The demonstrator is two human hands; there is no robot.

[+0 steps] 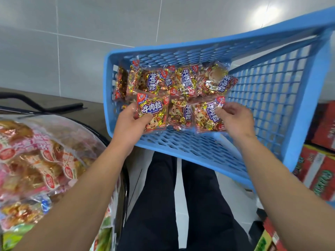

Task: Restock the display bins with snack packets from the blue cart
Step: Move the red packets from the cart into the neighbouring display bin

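Packets of beef cubes lie piled in the blue cart (268,91), whose right side runs out of frame. The left hand (130,124) grips one beef-cube packet (151,113) at the basket's near left, thumb across its front, while the right hand (235,120) pinches the top corner of another packet (208,117). At lower left a display bin (101,134) of mixed snacks is blurred and cut off, its labels unreadable.

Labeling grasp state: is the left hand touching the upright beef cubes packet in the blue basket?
Touching. The head view shows the left hand with thumb across the front of the beef cubes packet and fingers behind its edge, inside the blue basket.
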